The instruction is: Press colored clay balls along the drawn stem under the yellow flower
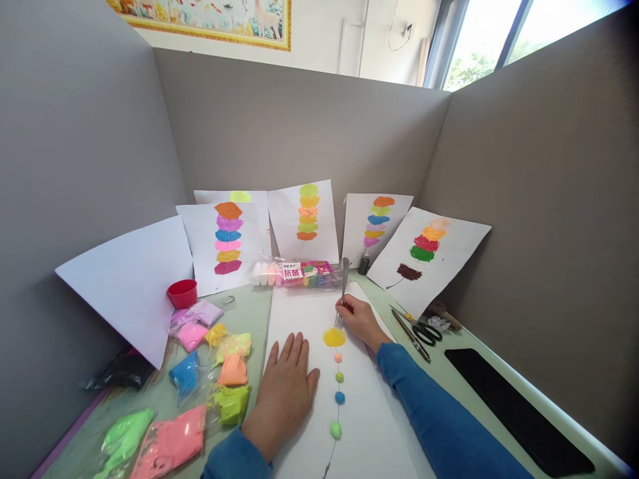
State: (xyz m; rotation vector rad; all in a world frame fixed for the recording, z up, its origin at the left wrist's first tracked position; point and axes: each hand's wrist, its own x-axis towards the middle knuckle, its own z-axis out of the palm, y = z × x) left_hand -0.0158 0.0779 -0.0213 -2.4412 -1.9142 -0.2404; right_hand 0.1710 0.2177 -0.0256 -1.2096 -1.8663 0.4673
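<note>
My right hand [358, 318] grips a metal fork [345, 276] held upright, tines down. The tines meet the upper edge of a flattened yellow clay disc [334, 337] on a white sheet of paper [299, 309]. Below the disc a drawn line runs down the sheet, with small clay balls along it: a peach ball [338, 358], a yellow-green ball [339, 377], a blue ball [340, 398] and a light green ball [336, 430]. My left hand [287, 382] lies flat on the paper's left side, fingers spread, holding nothing.
Bagged clay pieces, among them a pink pack [172, 442] and a blue one [184, 374], lie left by a red cup [182, 293]. A clay package [299, 273] lies behind the sheet. Scissors [424, 331], a pen [411, 336] and a black slab [514, 409] are right. Pictures lean on grey partitions.
</note>
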